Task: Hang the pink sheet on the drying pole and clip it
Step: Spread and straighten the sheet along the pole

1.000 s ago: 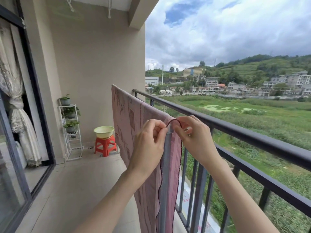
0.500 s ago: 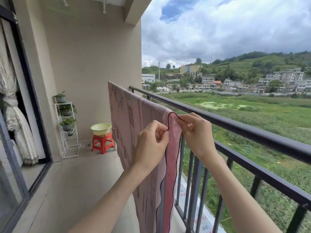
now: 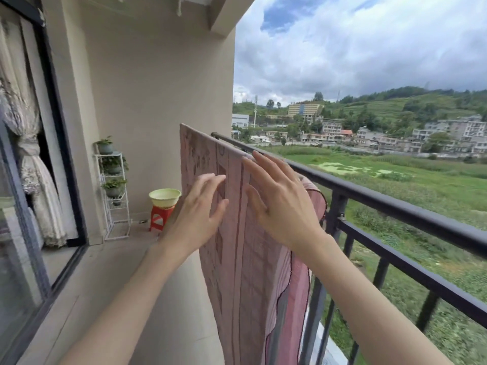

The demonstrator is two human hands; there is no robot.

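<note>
Slippage risk: pink sheet (image 3: pixel 237 233) draped over pole, unclipped; left hand (image 3: pixel 195 209) and right hand (image 3: pixel 279 204) splayed wide, gripping nothing; wind could lift it.

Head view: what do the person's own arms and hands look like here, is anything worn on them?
Both forearms are bare up to the frame's bottom edge: no sleeves show. The left hand and the right hand wear no gloves, and no rings, watch or bracelet show on the sides facing the camera. The fingers are slim with short, unpainted nails. No markings are visible.
</note>
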